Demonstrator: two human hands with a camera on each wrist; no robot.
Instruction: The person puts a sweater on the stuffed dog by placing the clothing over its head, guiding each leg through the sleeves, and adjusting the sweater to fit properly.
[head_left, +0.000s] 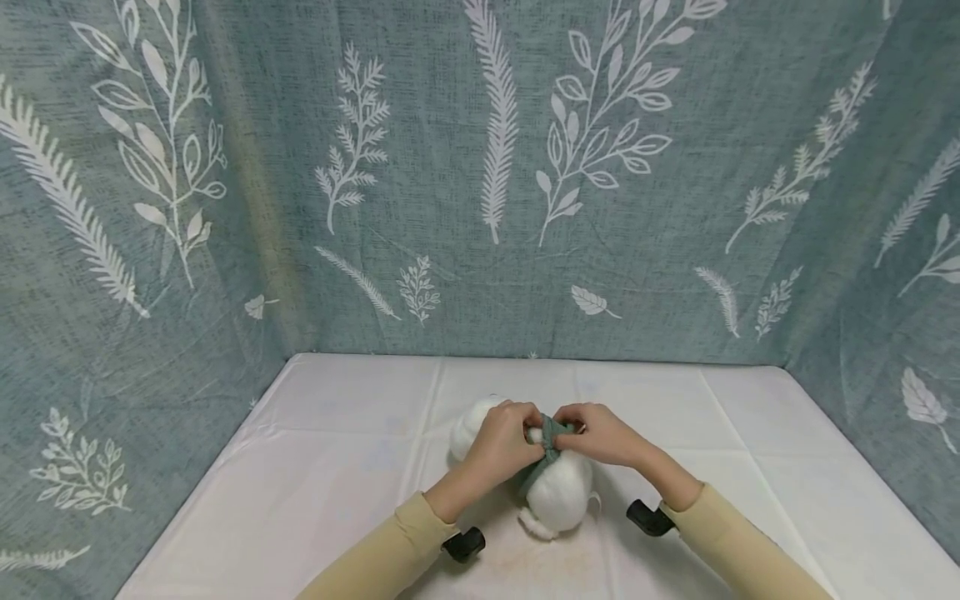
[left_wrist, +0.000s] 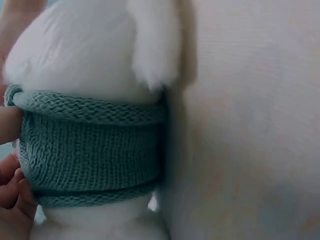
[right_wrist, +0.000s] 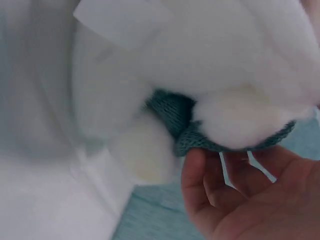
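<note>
A white plush toy [head_left: 558, 496] lies on its back or side on the table, wearing a green knitted garment [left_wrist: 95, 152] with rolled edges around its middle. My left hand [head_left: 502, 437] pinches the knit from the left, and my right hand [head_left: 607, 433] pinches it from the other side, the fingertips of both close together. In the right wrist view, the fingers of that hand curl at the garment's edge, beside a fluffy white limb [right_wrist: 240, 117]. A white fabric tag [right_wrist: 122, 20] sticks out from the plush. Part of the toy is hidden behind my left hand.
A white cloth [head_left: 345, 467] covers the table, with fold lines across it. Blue-green curtains [head_left: 450, 167] with white leaf prints hang behind and at both sides. Black wrist devices [head_left: 465, 544] show below both sleeves, near the table surface.
</note>
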